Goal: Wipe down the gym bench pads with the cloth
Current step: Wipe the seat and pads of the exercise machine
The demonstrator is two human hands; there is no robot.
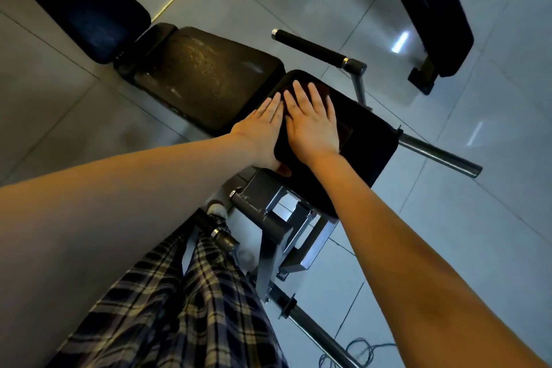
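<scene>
A dark brown cloth (346, 131) lies spread on the black front pad (370, 140) of a gym bench. My right hand (310, 125) presses flat on the cloth with straight fingers. Just to its left, my left hand (263, 128) lies flat on the pad's left edge, its thumb down the near side. Beyond that pad comes the worn black seat pad (206, 78), and further back left the long black back pad (77, 3). Most of the cloth is hidden under my hands.
The bench's grey steel frame (277, 230) and a foot bar (442, 155) stick out below and to the right. A padded handle (313, 48) juts out behind. Another black bench (430, 9) stands at the top right. Wires (358, 349) lie on the tiled floor.
</scene>
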